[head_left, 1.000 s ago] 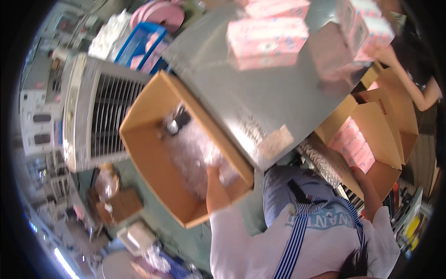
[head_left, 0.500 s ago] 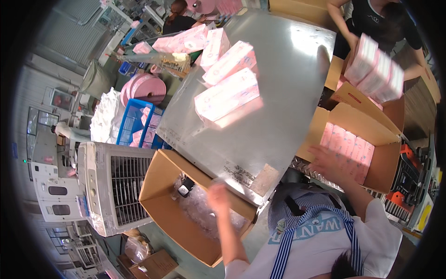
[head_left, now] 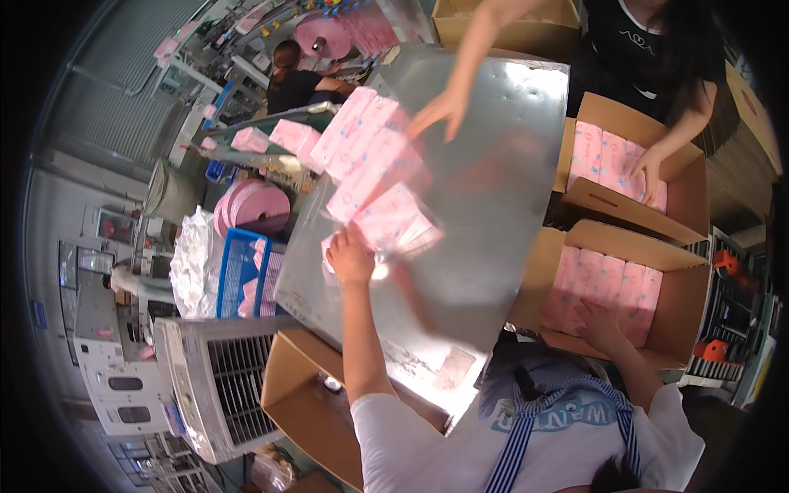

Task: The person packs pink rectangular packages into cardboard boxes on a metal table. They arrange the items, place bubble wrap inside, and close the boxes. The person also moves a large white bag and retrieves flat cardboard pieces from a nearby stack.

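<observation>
Pink plastic-wrapped tissue packs (head_left: pixel 362 177) lie bunched on the metal table (head_left: pixel 477 246). My left hand (head_left: pixel 351 256) reaches over the table's left side, its fingers curled against the nearest tissue pack (head_left: pixel 393 218); part of the grip is hidden by the hand. On the right, my right hand (head_left: pixel 600 326) lies with spread fingers on a row of tissue packs (head_left: pixel 618 283) inside the near cardboard box (head_left: pixel 657 353). A co-worker's hand (head_left: pixel 445 111) stretches from the far side towards the packs on the table. The other hand of that person (head_left: pixel 648 174) rests on packs in the far cardboard box (head_left: pixel 686 205).
Below the table's front left edge stands an open cardboard box (head_left: pixel 308 403), beside a slatted air cooler (head_left: pixel 242 386). A blue crate (head_left: pixel 236 271) and pink film rolls (head_left: pixel 255 207) are at left. Another person (head_left: pixel 294 86) sits by machinery at the back.
My left hand has moved from above the left box to the packs on the table. My right hand has lowered onto the boxed packs. The co-worker's carried packs are now in the far box.
</observation>
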### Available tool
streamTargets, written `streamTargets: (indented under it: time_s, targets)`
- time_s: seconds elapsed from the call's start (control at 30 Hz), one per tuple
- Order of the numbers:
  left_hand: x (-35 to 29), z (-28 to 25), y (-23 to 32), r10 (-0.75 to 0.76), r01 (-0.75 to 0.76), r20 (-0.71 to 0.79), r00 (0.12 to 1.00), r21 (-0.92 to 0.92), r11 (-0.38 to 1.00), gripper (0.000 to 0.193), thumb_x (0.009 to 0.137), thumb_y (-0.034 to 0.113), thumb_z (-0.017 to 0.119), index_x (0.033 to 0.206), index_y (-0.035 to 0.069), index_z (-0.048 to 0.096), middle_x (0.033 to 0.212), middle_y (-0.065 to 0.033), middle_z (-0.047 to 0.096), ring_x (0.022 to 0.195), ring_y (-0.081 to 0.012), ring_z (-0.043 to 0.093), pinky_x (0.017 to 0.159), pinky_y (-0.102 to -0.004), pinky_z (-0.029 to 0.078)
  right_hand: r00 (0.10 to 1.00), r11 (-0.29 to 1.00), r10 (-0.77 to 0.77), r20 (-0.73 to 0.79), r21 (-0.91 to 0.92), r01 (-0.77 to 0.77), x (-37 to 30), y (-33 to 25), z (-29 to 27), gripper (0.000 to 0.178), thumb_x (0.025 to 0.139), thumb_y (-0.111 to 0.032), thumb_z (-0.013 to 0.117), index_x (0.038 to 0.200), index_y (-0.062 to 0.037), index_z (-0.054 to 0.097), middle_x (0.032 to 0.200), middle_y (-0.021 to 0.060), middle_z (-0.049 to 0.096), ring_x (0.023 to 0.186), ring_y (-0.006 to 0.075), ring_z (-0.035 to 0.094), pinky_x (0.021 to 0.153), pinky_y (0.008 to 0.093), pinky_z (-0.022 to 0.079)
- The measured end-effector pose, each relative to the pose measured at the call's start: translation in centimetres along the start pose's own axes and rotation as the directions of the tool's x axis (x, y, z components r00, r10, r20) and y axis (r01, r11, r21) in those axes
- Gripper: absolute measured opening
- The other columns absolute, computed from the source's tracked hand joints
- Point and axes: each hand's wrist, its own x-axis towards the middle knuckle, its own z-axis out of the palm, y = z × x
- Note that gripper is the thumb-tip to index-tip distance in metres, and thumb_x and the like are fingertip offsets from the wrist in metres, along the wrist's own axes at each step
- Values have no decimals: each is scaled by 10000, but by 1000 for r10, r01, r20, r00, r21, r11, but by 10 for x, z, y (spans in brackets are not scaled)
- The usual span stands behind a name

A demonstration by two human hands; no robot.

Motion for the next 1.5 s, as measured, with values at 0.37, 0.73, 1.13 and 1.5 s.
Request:
streamTargets:
  time_s: [0.37,0.73,1.13,1.5]
  targets:
    - [127,55,-50,-338,301,-6,941,-441,845,644,890,543,517,1176,-33,551,1119,-259,583,1054,-408,551,882,-437,459,951,965,-250,-182,34,260,102,-79,-39,419,785,-122,597,1181,-7,527,1202,184,540,1050,356,554,893,423,474]
    - [-36,46,122,725,655,361,587,-738,-162,712,885,146,636,1481,85,251,1422,-102,427,1178,-202,506,955,-311,440,934,397,344,92,887,-234,177,-111,-40,734,897,-326,620,1452,-55,224,1372,196,444,1258,262,457,1008,396,403]
    - [-146,57,194,117,-67,155,981,-295,953,642,884,406,539,1426,109,363,1506,-211,254,1358,-372,297,1059,-622,192,989,989,137,-57,67,-133,85,-64,-95,1114,657,-367,761,1479,-30,90,1339,272,369,1192,407,458,986,453,418]
    - [-146,61,196,145,-103,136,980,-273,956,671,878,456,521,1445,144,341,1518,-168,251,1391,-332,247,1084,-602,161,909,906,415,42,68,-417,73,-12,21,883,835,-296,598,1490,-40,64,1176,288,504,984,411,588,806,459,515]
